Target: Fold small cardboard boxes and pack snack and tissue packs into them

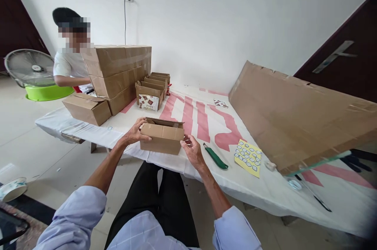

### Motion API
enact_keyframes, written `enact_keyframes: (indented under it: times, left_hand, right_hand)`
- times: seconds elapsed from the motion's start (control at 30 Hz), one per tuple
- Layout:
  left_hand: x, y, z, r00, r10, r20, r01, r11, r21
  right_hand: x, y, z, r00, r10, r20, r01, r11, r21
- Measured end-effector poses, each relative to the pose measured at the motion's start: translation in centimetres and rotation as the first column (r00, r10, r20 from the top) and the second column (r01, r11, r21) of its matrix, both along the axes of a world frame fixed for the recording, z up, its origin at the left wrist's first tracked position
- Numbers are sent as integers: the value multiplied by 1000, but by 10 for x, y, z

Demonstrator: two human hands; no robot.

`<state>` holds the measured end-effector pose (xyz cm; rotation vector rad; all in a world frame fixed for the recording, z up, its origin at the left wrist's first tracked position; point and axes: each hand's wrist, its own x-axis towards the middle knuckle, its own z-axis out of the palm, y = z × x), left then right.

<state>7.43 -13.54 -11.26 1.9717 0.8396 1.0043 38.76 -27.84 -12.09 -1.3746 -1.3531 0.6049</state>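
Observation:
A small brown cardboard box (162, 137) with its top flaps partly open sits at the near edge of the table (265, 191). My left hand (136, 132) grips its left end, fingers curled over the top edge. My right hand (193, 150) holds its right end, fingers bent against the side.
A green utility knife (215, 157) and a yellow sticker sheet (248, 157) lie to the right. A large flat cardboard sheet (297, 112) leans at right. Stacked long cartons (118, 73), open small boxes (151, 89) and another carton (87, 108) stand at the back left. Another person (70, 61) sits behind them beside a fan (29, 67).

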Motion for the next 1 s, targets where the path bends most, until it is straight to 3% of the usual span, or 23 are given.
enact_keyframes:
  times: [0.17, 0.33, 0.6, 0.83, 1.0]
  left_hand:
    - [3, -37, 4, 997, -17, -69, 17, 1000, -5]
    - [7, -63, 4, 996, -27, -86, 26, 1000, -6]
    - [8, -67, 8, 994, -79, -74, 78, 997, -17]
    - [9, -70, -6, 999, -37, -27, 36, 998, -51]
    - [11, -72, -7, 1000, -15, -20, 14, 997, -70]
  right_hand:
    - [15, -11, 24, 993, 14, 116, -20, 999, 46]
    - [26, -13, 45, 973, 111, 205, -99, 993, -65]
    - [18, -6, 61, 959, 226, 170, -215, 973, -81]
    - [12, -6, 61, 977, 177, 117, -181, 983, 19]
    - [8, -4, 61, 967, 178, 183, -195, 978, 76]
